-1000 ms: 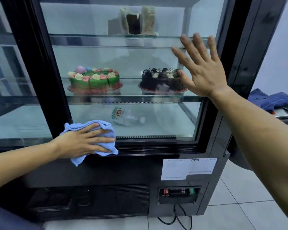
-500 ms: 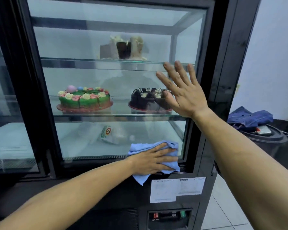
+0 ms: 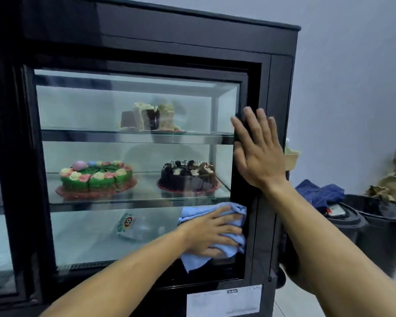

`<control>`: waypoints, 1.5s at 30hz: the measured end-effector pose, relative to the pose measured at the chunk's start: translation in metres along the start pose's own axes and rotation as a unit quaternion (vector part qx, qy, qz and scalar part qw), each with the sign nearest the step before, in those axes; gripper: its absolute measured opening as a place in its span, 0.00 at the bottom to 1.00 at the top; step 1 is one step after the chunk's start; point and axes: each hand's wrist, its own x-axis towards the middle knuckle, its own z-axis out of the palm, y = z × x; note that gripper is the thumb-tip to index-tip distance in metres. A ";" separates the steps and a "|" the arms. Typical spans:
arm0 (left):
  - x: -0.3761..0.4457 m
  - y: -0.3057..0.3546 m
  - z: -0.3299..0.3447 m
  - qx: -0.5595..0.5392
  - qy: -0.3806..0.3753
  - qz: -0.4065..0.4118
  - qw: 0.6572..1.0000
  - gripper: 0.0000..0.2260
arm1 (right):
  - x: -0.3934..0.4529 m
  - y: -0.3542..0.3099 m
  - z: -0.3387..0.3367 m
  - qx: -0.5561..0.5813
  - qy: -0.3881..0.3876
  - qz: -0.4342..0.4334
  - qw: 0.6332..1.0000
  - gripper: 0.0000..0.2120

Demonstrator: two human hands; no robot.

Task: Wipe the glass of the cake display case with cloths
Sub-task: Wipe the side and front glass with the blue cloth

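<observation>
A black cake display case (image 3: 192,40) fills the view, its front glass (image 3: 96,110) showing three shelves. My left hand (image 3: 212,232) presses a light blue cloth (image 3: 233,241) against the lower right corner of the glass, fingers spread over the bunched fabric. My right hand (image 3: 257,152) lies flat with straight fingers on the case's black right frame, level with the upper shelves.
Inside are cake slices (image 3: 146,117) on top, a green flower cake (image 3: 96,178) and a chocolate cake (image 3: 189,175) in the middle, a plastic bottle (image 3: 135,226) below. Right of the case stand black bins (image 3: 375,227) with blue clothing (image 3: 318,194) on them.
My left hand slid the cloth from the lower left of the glass across to the lower right corner. My right hand shifted from the glass onto the right frame. The view tilted upward.
</observation>
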 end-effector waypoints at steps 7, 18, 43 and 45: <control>0.029 -0.131 -0.070 0.003 0.155 -0.226 0.962 0.24 | -0.008 0.025 0.023 0.069 0.001 0.128 0.989 0.28; 0.053 -0.176 -0.099 0.052 0.192 -0.618 0.760 0.31 | -0.011 0.024 0.023 0.053 0.028 0.112 0.992 0.30; 0.151 -0.278 -0.179 0.066 0.167 -0.495 0.850 0.28 | -0.017 0.020 0.025 0.129 0.080 0.246 0.957 0.30; 0.160 -0.277 -0.175 0.071 0.162 -0.445 0.878 0.28 | -0.016 0.020 0.023 0.209 0.127 0.278 0.929 0.28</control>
